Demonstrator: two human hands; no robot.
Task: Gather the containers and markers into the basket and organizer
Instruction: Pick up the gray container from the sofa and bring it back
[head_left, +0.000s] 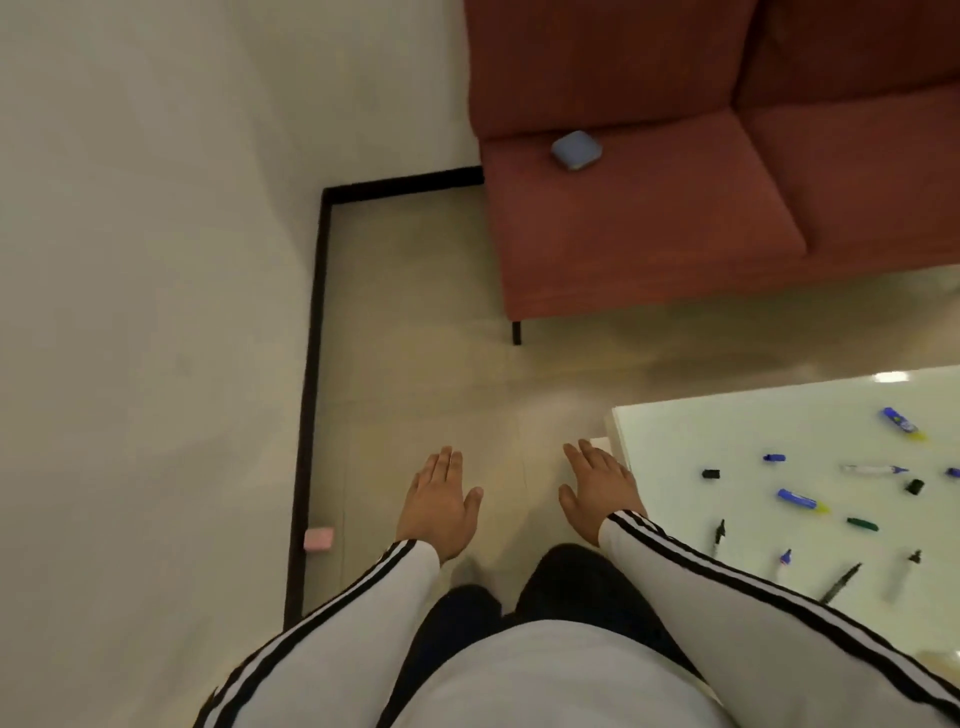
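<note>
My left hand (441, 499) and my right hand (597, 486) hang flat over the floor with straight fingers, holding nothing. A blue container (576, 149) lies on the red sofa seat at the back. A pink container (318, 538) lies on the floor by the wall, left of my left hand. Several markers and loose caps lie scattered on the white table (675, 426) at the right, among them a blue marker (802, 501), a green cap (862, 524) and a black marker (841, 583). No basket or organizer is in view.
The red sofa (675, 234) fills the back right, with a thin black leg (516, 332) at its front corner. A white wall with a black skirting board (309, 395) runs along the left. Beige floor lies between wall, sofa and table.
</note>
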